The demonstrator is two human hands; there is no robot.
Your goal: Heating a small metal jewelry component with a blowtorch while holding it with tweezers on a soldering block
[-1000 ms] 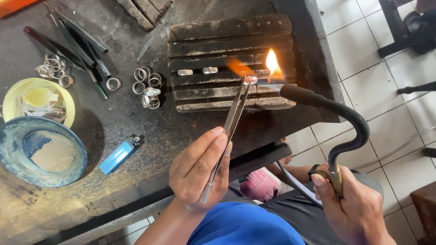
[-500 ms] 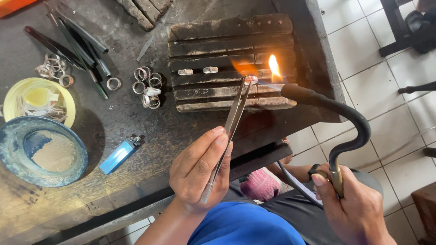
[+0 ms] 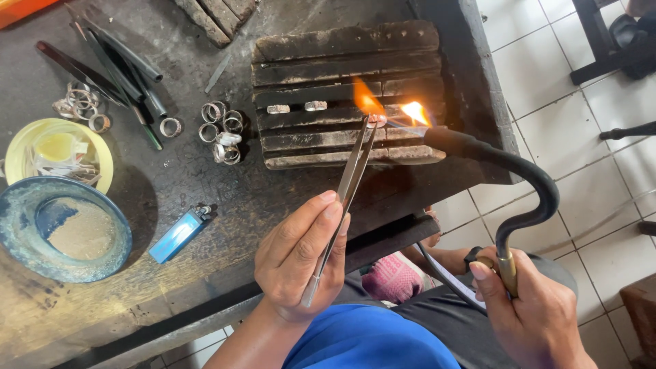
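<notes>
My left hand (image 3: 301, 256) pinches long metal tweezers (image 3: 345, 191), whose tips hold a small metal ring (image 3: 375, 121) over a charred block (image 3: 345, 92). An orange flame (image 3: 369, 104) licks around the ring. My right hand (image 3: 536, 311) grips the brass handle of a curved black torch (image 3: 519, 178); its nozzle points left at the ring with a bright flame (image 3: 415, 113) at the tip. Two more small rings (image 3: 296, 107) lie on the block to the left.
Several loose rings (image 3: 222, 130) sit left of the block on the dark bench (image 3: 205, 205). A blue lighter (image 3: 179, 234), a blue bowl (image 3: 61, 229), a yellow dish (image 3: 58, 150), black tools (image 3: 116, 65) and more rings (image 3: 82, 106) lie further left. Tiled floor is at right.
The flame has shifted and flickered around the ring. Both hands, the tweezers and the torch stay almost where they were.
</notes>
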